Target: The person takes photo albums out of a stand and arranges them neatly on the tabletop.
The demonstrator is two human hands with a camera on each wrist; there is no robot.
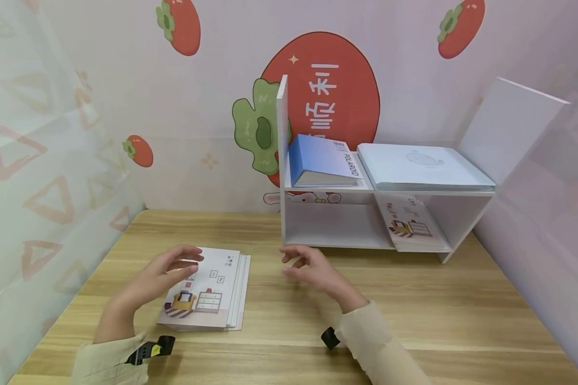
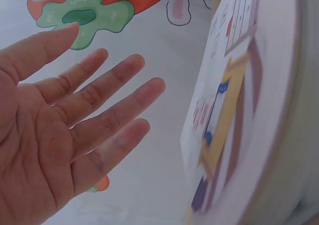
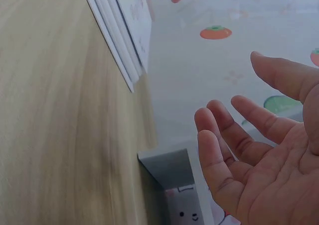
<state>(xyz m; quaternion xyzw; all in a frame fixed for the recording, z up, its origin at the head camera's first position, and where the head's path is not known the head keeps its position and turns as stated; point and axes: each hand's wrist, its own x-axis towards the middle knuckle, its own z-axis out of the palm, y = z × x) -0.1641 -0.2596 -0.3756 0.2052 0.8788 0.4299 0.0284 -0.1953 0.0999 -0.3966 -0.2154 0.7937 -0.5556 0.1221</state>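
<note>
My left hand (image 1: 166, 272) hovers over the left part of a stack of illustrated books (image 1: 212, 289) lying on the table. In the left wrist view its fingers (image 2: 119, 115) are spread and hold nothing, with the top book's cover (image 2: 224, 110) beside them. My right hand (image 1: 313, 270) is over the table in front of the shelf's left end. Its fingers (image 3: 234, 135) bend loosely around nothing in the right wrist view. A similar illustrated book (image 1: 409, 227) leans in the lower compartment of the white shelf (image 1: 339, 224), at its right side.
On the shelf's upper board lie a blue book marked POLAROID (image 1: 322, 158) at the left and a pale blue book with a whale drawing (image 1: 426, 166) at the right. A tall side panel (image 1: 282, 160) rises at the left, and a slanted panel (image 1: 512, 133) at the right.
</note>
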